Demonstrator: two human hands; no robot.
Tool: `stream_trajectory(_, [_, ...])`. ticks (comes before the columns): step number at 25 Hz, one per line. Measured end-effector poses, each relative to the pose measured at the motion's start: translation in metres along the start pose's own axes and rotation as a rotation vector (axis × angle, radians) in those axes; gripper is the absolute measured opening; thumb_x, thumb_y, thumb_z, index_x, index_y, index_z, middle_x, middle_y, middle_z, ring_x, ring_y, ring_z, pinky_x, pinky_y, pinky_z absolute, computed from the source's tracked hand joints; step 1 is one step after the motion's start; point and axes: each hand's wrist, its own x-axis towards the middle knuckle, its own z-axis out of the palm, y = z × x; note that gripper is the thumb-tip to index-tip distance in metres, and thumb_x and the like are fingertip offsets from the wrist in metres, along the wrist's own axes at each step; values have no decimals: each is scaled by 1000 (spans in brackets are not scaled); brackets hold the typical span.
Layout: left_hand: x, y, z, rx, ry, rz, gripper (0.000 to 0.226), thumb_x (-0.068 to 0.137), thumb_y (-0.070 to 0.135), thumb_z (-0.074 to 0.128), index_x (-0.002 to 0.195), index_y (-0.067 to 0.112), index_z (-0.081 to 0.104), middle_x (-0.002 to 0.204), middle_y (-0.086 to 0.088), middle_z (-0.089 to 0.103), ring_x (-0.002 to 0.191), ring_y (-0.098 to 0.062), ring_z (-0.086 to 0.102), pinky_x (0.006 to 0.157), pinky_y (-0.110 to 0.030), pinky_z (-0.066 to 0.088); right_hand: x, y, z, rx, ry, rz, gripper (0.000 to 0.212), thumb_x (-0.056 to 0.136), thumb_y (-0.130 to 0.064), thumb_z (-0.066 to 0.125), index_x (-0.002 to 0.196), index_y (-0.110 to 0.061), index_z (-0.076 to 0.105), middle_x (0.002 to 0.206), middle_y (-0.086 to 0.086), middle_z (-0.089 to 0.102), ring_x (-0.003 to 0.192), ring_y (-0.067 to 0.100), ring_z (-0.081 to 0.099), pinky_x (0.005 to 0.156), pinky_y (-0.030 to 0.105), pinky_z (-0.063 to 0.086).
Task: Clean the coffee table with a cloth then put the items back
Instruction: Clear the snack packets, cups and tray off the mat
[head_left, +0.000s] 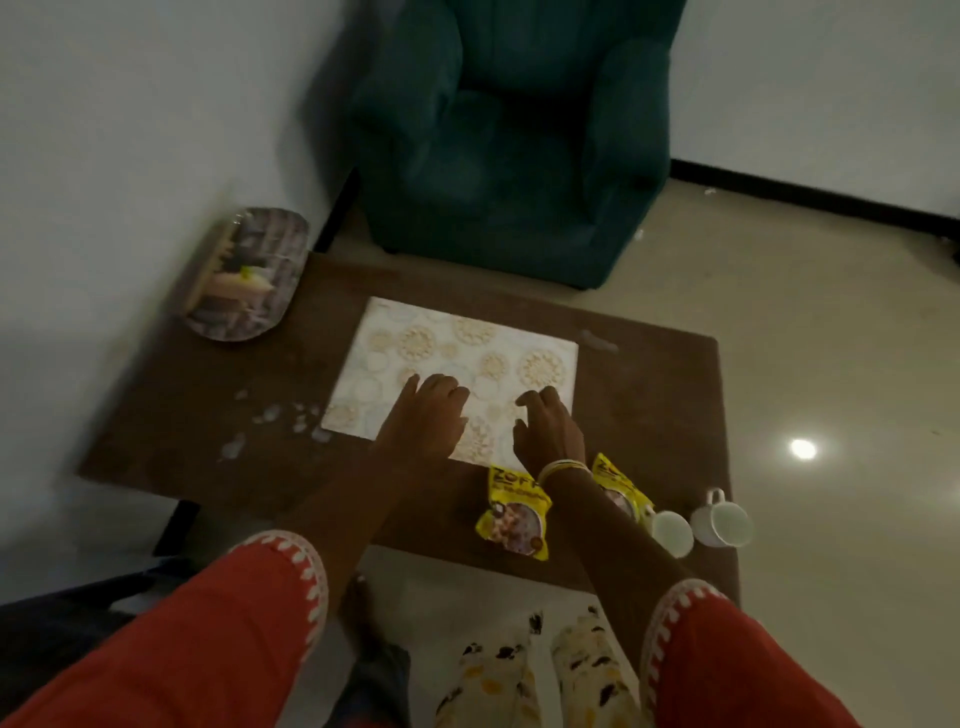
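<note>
A dark brown coffee table (665, 405) fills the middle of the view. A white mat with round beige patterns (457, 343) lies flat on it. My left hand (423, 415) rests on the mat's near part with its fingers spread. My right hand (545, 426) hovers or rests at the mat's near right edge, fingers loosely bent, holding nothing. Two yellow snack packets (514, 512) (621, 486) lie at the table's near edge, the second partly under my right forearm. Two white cups (670, 532) (722, 519) lie tipped at the near right corner.
A patterned oval tray (249, 275) leans against the white wall at the table's far left corner. Pale spots or smears (275, 415) mark the tabletop left of the mat. A dark green armchair (514, 140) stands behind the table. Glossy tiled floor (831, 338) lies to the right.
</note>
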Motion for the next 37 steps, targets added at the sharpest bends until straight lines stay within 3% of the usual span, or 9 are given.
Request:
stream_trajectory(5, [-20,-141,-24,-16,-49,-170,35,78,28,68,106,6,66,102,-14,68,94,-33,65,82,-45,50,68,-147,42,39,-98,-110,30,89,-18,57,119,-15,55,120,7,52,98,27,60,77,39,54])
stream_trajectory(9, [-34,-229,-25,-91,-35,-293,40,85,29,47,111,3,63,106,-17,65,96,-36,64,80,-44,51,115,-225,81,65,-185,-138,30,90,-17,54,119,-13,55,122,8,51,98,31,60,79,41,53])
stream_trajectory(14, [-30,-317,16,-476,-27,-704,58,89,24,61,139,2,42,140,-23,46,130,-36,45,104,-42,38,182,-293,152,56,-317,-129,36,96,-22,49,129,-8,53,133,15,52,121,30,52,98,37,42])
stream_trajectory(21, [-9,-402,116,-985,88,-1224,48,89,32,62,129,6,54,127,-18,59,117,-34,55,97,-41,45,258,-331,270,366,-436,143,45,89,-33,63,119,-1,53,125,20,58,119,37,53,93,37,42])
stream_trajectory(25, [-4,-438,162,-1204,173,-1423,49,89,26,63,129,7,45,123,-20,58,110,-35,58,96,-49,49,298,-332,325,514,-405,359,49,84,-34,67,118,0,56,120,19,62,114,36,57,88,36,46])
stream_trajectory(28, [-3,-449,179,-1317,265,-1519,51,88,13,63,133,5,39,109,-16,61,94,-31,63,86,-42,53,309,-328,350,532,-352,379,33,82,-32,62,97,-4,68,99,18,70,97,36,66,76,30,50])
stream_trajectory(32, [-10,-436,171,-1497,353,-1571,67,87,5,64,144,5,29,126,-17,55,88,-28,66,80,-37,55,301,-316,339,648,-354,475,8,71,-18,61,69,-16,68,82,13,72,80,37,70,76,49,59])
stream_trajectory(34, [-16,-420,155,-1574,324,-1569,49,89,3,61,135,0,42,124,-23,58,90,-29,64,82,-38,53,284,-312,312,722,-361,535,9,71,-16,60,71,-20,68,81,11,71,79,36,71,73,50,59])
stream_trajectory(37, [-28,-388,111,-1681,299,-1554,33,90,0,59,120,0,47,122,-24,57,99,-36,61,79,-41,52,243,-304,265,839,-393,642,14,83,-3,60,87,-7,72,81,12,69,73,32,69,69,47,61])
